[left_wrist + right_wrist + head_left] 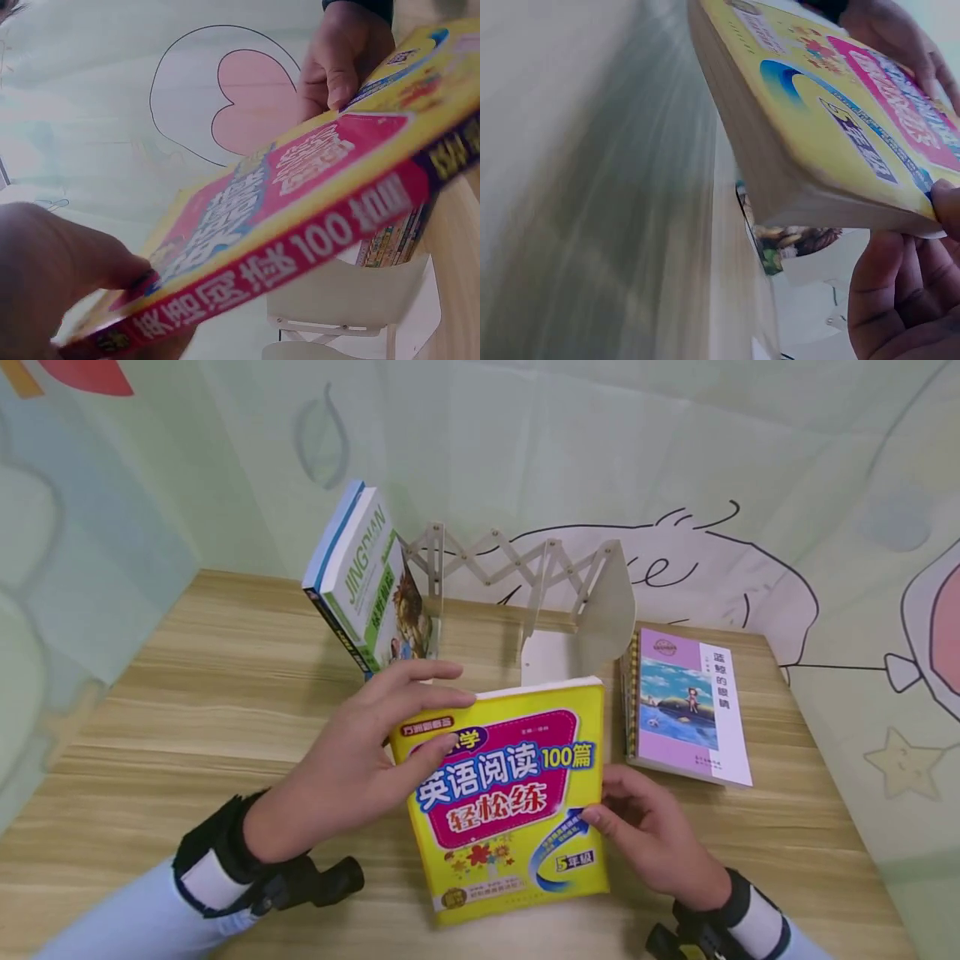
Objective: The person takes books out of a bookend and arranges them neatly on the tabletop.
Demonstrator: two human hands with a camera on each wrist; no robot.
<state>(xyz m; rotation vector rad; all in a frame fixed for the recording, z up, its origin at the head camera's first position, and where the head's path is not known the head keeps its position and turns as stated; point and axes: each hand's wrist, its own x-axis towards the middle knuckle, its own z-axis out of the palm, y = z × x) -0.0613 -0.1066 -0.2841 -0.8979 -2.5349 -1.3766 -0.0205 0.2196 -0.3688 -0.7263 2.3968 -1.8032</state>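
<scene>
A thick yellow book [510,877] with a magenta title panel is held tilted above the table by both hands. My left hand [360,752] grips its upper left corner, thumb on the front cover and the other fingers along the top edge. On the right edge, my right hand [660,835] pinches the book between the thumb in front and the fingers behind. The left wrist view shows the book's magenta spine [285,262]; the right wrist view shows its page edges [742,142]. Just beyond the book stands a folding metal bookend rack [611,602].
Upright books [375,585] stand at the rack's left end. To its right lies a stack with a purple-covered book [678,710] on top. The wooden table [202,693] meets a patterned cloth backdrop [465,443] behind.
</scene>
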